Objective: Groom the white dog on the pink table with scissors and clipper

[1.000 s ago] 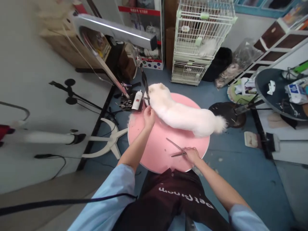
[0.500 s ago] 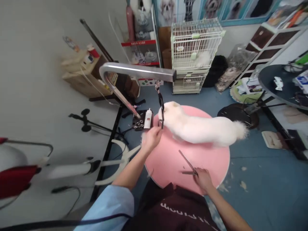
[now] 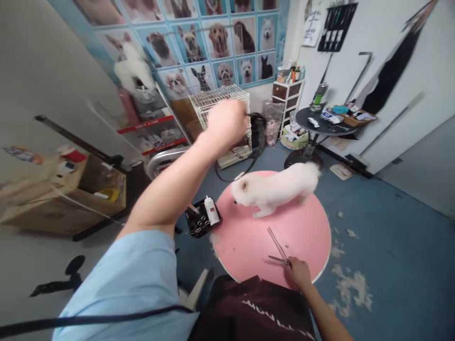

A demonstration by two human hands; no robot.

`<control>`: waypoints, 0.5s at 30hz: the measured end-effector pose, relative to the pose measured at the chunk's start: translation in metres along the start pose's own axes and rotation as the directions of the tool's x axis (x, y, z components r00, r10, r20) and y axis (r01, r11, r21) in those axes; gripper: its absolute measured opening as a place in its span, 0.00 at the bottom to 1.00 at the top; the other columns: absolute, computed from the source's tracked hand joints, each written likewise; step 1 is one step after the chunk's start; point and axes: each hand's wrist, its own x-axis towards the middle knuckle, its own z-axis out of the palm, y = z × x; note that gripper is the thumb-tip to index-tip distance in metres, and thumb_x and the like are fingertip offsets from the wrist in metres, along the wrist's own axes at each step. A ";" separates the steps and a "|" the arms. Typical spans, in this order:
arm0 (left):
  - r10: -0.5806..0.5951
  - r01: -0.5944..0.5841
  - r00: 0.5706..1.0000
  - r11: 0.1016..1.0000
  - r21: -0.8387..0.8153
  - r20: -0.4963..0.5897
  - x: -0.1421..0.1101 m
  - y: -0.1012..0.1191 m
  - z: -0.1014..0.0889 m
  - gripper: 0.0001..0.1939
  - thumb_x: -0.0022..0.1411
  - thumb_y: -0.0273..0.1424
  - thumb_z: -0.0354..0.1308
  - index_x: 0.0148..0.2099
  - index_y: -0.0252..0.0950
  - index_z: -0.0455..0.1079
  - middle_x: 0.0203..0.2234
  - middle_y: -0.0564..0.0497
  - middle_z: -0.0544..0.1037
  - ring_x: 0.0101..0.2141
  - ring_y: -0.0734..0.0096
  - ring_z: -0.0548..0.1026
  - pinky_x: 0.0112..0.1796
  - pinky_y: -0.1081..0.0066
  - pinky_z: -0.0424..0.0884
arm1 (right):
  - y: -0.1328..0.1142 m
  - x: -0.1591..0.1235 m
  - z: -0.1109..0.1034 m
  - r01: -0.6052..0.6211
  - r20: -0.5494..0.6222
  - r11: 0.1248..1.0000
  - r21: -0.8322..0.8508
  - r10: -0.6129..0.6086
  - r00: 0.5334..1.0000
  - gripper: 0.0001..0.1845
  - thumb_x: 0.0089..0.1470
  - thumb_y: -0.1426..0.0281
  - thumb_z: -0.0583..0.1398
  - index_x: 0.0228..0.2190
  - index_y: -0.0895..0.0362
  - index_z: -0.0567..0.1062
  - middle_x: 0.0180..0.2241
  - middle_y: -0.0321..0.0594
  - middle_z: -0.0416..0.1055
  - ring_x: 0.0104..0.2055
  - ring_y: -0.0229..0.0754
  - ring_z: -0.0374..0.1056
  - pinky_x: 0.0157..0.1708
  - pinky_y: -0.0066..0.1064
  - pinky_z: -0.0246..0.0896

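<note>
A small white dog (image 3: 275, 189) stands on the round pink grooming table (image 3: 249, 246), head toward the left. My left hand (image 3: 227, 121) is raised high above the table, closed on the black leash strap (image 3: 254, 137) that loops down toward the dog's neck. My right hand (image 3: 298, 272) rests at the table's near edge, gripping long scissors (image 3: 276, 248) with the blades spread open and pointing away from me. I wear a light blue sleeve and a dark apron.
A black tray (image 3: 199, 222) with scissors and a white bottle (image 3: 212, 210) sits at the table's left. A wire cage (image 3: 220, 118) stands behind, a round dark table (image 3: 323, 124) with clutter at the right. Fur clumps (image 3: 350, 286) lie on the blue floor.
My left hand went from low beside the dog's head to high above the table with the leash. My view tilted upward. The right hand stayed put with the scissors.
</note>
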 end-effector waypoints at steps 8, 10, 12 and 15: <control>-0.337 0.230 0.924 0.869 0.439 0.182 -0.044 -0.004 -0.083 0.08 0.57 0.27 0.58 0.35 0.32 0.78 0.21 0.59 0.71 0.27 0.78 0.69 0.48 0.64 0.74 | 0.005 0.000 0.013 -0.037 -0.255 0.888 0.459 0.171 0.952 0.12 0.56 0.73 0.50 0.36 0.57 0.72 0.33 0.47 0.77 0.38 0.48 0.73 0.38 0.33 0.59; -0.358 0.273 0.930 0.822 0.500 0.081 -0.066 -0.008 -0.098 0.10 0.58 0.30 0.54 0.31 0.33 0.76 0.18 0.58 0.67 0.26 0.77 0.68 0.46 0.66 0.73 | 0.004 0.020 -0.003 0.037 -0.375 0.806 0.590 0.234 0.897 0.12 0.57 0.71 0.48 0.36 0.56 0.71 0.33 0.47 0.77 0.37 0.48 0.72 0.38 0.33 0.60; -0.292 0.231 0.956 0.804 0.548 0.025 -0.089 -0.015 -0.110 0.17 0.62 0.36 0.51 0.32 0.32 0.77 0.20 0.54 0.64 0.34 0.68 0.74 0.47 0.61 0.73 | -0.002 0.049 -0.030 0.144 -0.460 0.727 0.671 0.256 0.850 0.11 0.57 0.69 0.48 0.33 0.55 0.70 0.31 0.45 0.75 0.35 0.47 0.71 0.37 0.34 0.62; 0.100 0.029 0.974 0.836 0.548 -0.204 -0.137 -0.033 -0.112 0.21 0.67 0.35 0.48 0.49 0.29 0.78 0.43 0.44 0.74 0.53 0.56 0.72 0.55 0.50 0.66 | -0.019 0.097 -0.068 0.242 -0.516 0.692 0.680 0.217 0.829 0.08 0.54 0.70 0.51 0.30 0.54 0.71 0.31 0.42 0.74 0.34 0.45 0.69 0.37 0.33 0.62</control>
